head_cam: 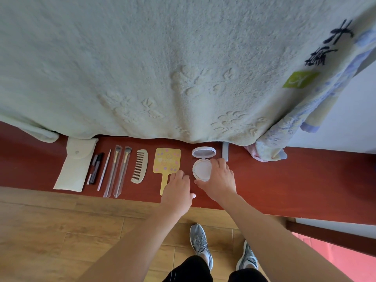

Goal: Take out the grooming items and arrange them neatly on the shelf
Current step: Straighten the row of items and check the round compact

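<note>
Pale green blanket (162, 58) hangs over the back of a red-brown shelf (284, 180), which carries a row of grooming items. Well left of the yellow hand mirror (166, 159) lies a white pouch (75, 165). The left hand (177, 190) rests on the mirror's handle, fingers bent down onto it, thumb stretched out free. Just right of the mirror, the right hand (219, 180) grips an open white compact (201, 169), fingers curled round its base. Just left of the mirror lies a comb (140, 165), then, farther left, two sleeved brushes (117, 171), a thin stick (104, 169) and dark pencils (97, 167).
</note>
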### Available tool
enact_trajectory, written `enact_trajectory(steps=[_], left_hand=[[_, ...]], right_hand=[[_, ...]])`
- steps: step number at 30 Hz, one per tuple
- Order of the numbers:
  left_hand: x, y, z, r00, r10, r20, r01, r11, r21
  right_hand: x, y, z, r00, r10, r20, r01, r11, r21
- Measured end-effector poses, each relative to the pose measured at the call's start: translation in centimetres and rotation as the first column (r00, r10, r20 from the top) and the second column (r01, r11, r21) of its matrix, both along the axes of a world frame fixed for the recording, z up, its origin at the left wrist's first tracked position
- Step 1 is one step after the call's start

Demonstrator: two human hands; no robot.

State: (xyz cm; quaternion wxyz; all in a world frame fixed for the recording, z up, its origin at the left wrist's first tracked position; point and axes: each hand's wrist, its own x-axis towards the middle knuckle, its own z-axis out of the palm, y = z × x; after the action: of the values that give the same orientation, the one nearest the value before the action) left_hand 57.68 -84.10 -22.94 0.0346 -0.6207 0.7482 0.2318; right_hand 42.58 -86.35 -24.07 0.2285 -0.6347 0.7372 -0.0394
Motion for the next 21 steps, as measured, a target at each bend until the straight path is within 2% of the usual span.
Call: enact_trajectory(steps=[21], left_hand=[[0.14,-0.01,-0.03,1.0,-0.01,-0.014,0.01,1.0,-0.008]], right_hand=[[-0.29,0.11,-0.08,1.0,0.017,0.023,-0.017,1.0,0.003]])
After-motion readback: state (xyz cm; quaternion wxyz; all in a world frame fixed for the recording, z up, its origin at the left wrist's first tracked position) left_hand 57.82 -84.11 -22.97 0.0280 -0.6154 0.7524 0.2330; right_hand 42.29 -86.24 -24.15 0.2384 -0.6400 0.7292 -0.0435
